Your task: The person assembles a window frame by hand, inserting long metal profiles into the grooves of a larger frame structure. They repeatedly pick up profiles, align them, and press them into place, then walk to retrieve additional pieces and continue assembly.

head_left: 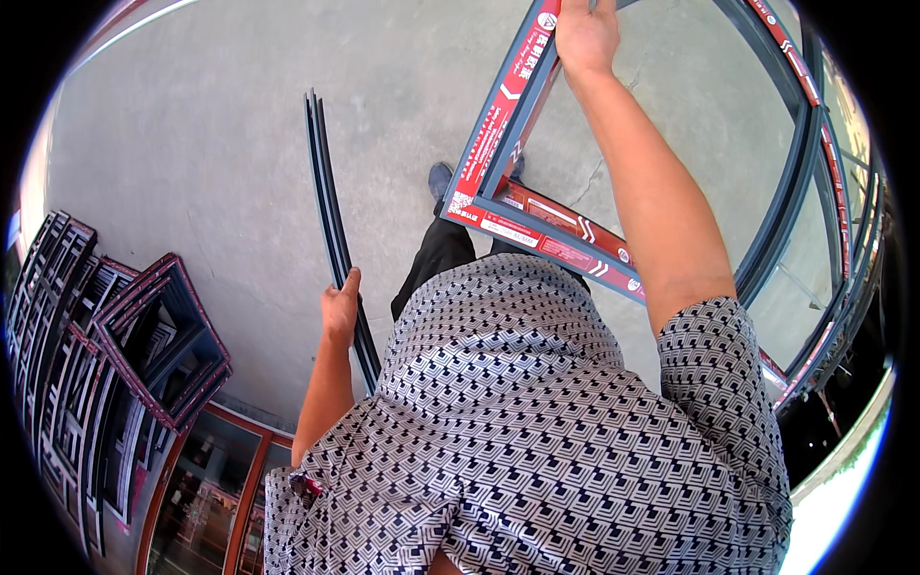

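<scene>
Dark grey window frame (537,206) with red protective tape, right hand (586,36) gripping.

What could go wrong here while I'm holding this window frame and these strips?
The right hand alone grips the big window frame by one rail, so it could swing or tip toward your shoe. The left hand holds the long dark strips near one end; the far ends may drag on the concrete floor.

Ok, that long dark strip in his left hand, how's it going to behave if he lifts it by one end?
The long dark strip is thin and very long, so it will probably sag or whip at its far end. Held by the left hand near one end only, it likely feels tip-heavy. It looks like a rigid profile rather than floppy rubber, though I can't be sure.
</scene>
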